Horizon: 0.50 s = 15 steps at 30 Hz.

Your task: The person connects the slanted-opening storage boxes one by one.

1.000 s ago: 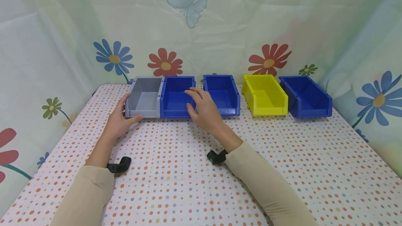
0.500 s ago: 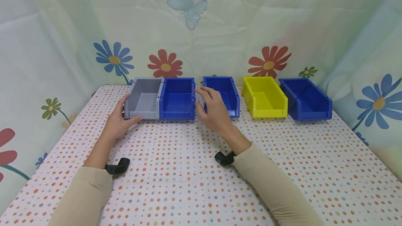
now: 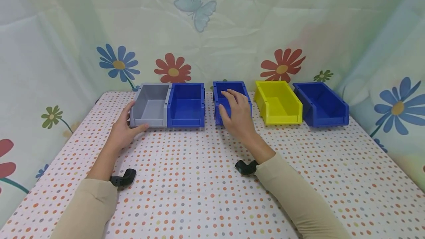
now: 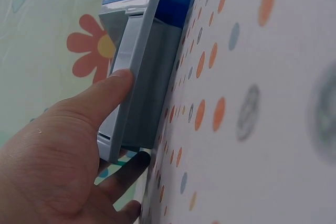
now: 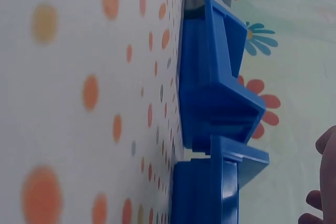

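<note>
Left hand (image 3: 123, 132): grip pinches the grey bin (image 3: 151, 109) at the hand's 2 o'clock. The adjoining blue bin (image 3: 186, 108) sits at the grey bin's 3 o'clock. Right hand (image 3: 239, 119): grip spread, before the central blue bin (image 3: 220, 99), at the surface's (image 3: 186, 180) 12 o'clock.

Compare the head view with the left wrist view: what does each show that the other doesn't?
Only the head view shows the right hand, the blue bin it partly covers, the yellow bin and the far-right blue bin.
Only the left wrist view shows the lower front of the grey bin, below its lip.
Both show the left hand, the adjoining blue bin and dotted cloth.
</note>
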Each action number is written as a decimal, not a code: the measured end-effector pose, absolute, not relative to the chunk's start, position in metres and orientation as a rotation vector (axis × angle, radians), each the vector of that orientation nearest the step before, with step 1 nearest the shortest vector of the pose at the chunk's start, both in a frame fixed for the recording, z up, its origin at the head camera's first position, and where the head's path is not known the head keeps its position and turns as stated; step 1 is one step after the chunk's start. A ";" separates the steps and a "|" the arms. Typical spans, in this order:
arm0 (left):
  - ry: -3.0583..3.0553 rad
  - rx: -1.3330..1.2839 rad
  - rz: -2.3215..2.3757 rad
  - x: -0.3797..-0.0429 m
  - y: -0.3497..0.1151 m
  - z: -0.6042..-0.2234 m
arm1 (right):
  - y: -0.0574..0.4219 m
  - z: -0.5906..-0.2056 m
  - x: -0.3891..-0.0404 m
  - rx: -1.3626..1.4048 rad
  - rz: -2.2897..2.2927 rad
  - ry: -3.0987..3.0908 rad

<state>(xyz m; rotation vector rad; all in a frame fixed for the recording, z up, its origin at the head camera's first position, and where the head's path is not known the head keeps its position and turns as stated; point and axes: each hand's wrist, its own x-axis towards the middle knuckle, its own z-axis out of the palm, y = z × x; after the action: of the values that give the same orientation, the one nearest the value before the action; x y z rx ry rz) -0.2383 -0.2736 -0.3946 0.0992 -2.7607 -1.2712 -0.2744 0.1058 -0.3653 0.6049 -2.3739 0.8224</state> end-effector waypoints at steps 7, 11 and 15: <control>-2.762 0.098 -1.272 -0.238 -0.273 -0.396 | 0.123 -0.367 -0.275 0.531 0.814 -2.423; -2.761 0.101 -1.265 -0.240 -0.274 -0.396 | 0.131 -0.367 -0.277 0.499 0.802 -2.447; -2.763 0.115 -1.269 -0.240 -0.275 -0.396 | 0.136 -0.367 -0.278 0.469 0.774 -2.484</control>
<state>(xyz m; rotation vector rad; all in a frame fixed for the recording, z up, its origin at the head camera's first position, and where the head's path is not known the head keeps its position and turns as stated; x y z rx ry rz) -0.2403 -0.2747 -0.3964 0.1151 -2.7630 -1.2694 -0.2784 0.1356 -0.3674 0.4691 -2.4839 0.7741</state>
